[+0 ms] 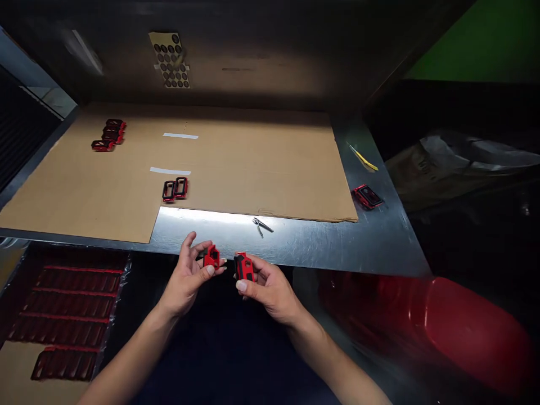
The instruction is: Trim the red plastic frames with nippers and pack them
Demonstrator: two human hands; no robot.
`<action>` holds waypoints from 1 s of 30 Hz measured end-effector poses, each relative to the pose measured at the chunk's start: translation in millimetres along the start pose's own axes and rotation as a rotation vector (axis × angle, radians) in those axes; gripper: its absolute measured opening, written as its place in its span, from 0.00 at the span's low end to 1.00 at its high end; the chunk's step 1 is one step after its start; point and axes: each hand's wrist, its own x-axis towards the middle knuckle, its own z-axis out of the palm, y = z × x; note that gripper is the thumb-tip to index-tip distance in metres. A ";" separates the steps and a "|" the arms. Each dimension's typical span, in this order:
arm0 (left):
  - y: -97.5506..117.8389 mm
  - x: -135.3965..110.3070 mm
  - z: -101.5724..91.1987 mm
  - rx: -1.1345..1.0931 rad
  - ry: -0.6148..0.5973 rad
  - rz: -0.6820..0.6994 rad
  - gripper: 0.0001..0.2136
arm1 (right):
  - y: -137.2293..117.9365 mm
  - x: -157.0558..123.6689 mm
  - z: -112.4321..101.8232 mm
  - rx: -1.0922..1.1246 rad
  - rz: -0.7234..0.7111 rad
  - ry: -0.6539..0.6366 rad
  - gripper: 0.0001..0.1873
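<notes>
My left hand (188, 277) pinches a small red and black plastic part (211, 257) between thumb and fingers, just below the metal table's front edge. My right hand (265, 287) grips a second red and black part (244, 266) close beside it. The two parts are a small gap apart. Two matching frame-shaped parts (175, 189) lie side by side on the cardboard sheet (261, 163) straight ahead of my hands.
A short stack of red parts (109, 134) sits at the cardboard's far left. Tweezers (262, 225) lie on the bare metal table (320, 247). A lone red part (367, 196) and a yellow tool (363, 158) lie at right. Trays of red parts (67, 304) sit lower left.
</notes>
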 end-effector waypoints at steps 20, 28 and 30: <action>1.0 -12.3 10.7 0.279 -0.204 -0.159 0.20 | 20.8 -10.6 1.1 -0.162 -0.162 -0.098 0.50; 4.5 -12.3 5.0 0.340 -0.127 -0.194 0.21 | 18.7 -16.1 -13.1 -0.076 -0.105 -0.003 0.15; 4.1 -12.1 4.6 0.368 -0.144 -0.213 0.21 | 18.2 -16.3 -13.8 -0.015 -0.033 -0.024 0.15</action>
